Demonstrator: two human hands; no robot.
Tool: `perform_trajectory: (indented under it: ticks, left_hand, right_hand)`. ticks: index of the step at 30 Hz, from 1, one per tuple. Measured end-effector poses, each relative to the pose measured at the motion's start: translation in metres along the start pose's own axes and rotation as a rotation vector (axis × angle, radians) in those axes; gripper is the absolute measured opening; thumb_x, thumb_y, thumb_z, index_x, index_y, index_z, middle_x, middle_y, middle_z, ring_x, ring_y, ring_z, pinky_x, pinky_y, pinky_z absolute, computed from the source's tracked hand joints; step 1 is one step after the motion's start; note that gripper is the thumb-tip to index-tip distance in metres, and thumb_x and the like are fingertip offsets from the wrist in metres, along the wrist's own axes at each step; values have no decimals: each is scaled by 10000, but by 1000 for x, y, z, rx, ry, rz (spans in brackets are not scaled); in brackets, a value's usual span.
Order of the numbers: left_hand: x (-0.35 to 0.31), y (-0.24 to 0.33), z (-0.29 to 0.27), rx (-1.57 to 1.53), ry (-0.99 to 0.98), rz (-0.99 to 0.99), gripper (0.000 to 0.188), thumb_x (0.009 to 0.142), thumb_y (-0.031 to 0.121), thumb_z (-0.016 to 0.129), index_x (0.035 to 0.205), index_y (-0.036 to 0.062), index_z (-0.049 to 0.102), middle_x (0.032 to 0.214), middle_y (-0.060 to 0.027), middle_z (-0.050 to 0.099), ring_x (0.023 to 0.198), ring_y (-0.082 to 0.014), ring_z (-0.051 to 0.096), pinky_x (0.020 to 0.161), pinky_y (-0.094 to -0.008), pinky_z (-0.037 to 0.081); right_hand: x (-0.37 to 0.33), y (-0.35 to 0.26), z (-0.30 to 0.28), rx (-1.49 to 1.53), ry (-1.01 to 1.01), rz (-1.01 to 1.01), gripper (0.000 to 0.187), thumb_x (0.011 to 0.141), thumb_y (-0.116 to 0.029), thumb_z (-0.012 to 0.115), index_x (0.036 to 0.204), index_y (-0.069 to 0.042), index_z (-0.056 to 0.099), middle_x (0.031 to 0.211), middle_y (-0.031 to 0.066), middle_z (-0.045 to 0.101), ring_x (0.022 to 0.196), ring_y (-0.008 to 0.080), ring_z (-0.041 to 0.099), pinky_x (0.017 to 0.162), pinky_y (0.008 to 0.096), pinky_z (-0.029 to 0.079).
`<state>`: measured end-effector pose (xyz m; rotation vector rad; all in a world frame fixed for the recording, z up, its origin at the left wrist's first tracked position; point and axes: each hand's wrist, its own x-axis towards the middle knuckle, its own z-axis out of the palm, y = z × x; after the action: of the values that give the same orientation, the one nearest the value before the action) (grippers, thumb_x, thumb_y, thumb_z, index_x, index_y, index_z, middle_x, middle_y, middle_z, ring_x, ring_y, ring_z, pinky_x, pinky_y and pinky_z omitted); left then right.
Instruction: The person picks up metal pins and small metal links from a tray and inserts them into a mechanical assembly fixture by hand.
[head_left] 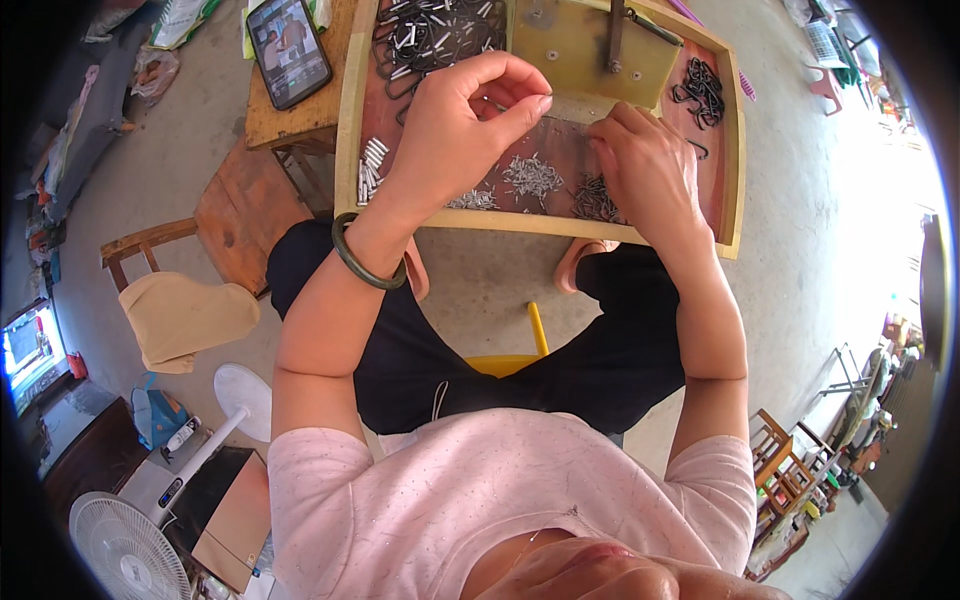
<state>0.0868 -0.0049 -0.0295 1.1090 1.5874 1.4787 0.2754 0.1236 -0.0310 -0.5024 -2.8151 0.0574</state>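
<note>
Over a shallow wooden-rimmed work tray [480, 218], the thumb and index finger of my left hand [465, 130] are pinched together. What they hold, if anything, is too small to tell. My right hand [648, 165] has its fingers curled close together to the right, and its fingertips hide what is in them. Both hands are in front of a yellowish metal fixture [580, 60] with an upright lever [616, 38]. Below them lie a pile of small silver pins [533, 177], another silver pile [474, 200] and a pile of darker small parts [596, 198].
Black bent-wire pieces with silver sleeves [440, 35] heap at the tray's far left; black hooks [700, 92] lie at right. Silver tubes [373, 165] sit by the left rim. A phone [288, 50] rests on a wooden stand [290, 128]. A white fan [130, 550] stands lower left.
</note>
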Motion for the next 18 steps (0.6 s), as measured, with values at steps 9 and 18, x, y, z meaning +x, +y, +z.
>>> perform_trajectory:
  ticks: [9,18]
  left_hand:
    - [0,-2,1,43,13,84,119,943,64,740,1043,3,716,971,-21,724,868,-67,677,804,-220,564]
    - [-3,-9,5,-176,-59,-26,143,937,70,747,1063,10,712,933,-22,734,844,-76,692,749,-226,564]
  right_hand:
    - [8,-23,20,-257,12,34,34,770,-95,677,802,-83,674,895,74,642,844,243,661,739,380,526]
    - [22,-21,-13,792,2,444,92,889,-62,647,950,4,669,887,68,714,855,172,704,849,323,543]
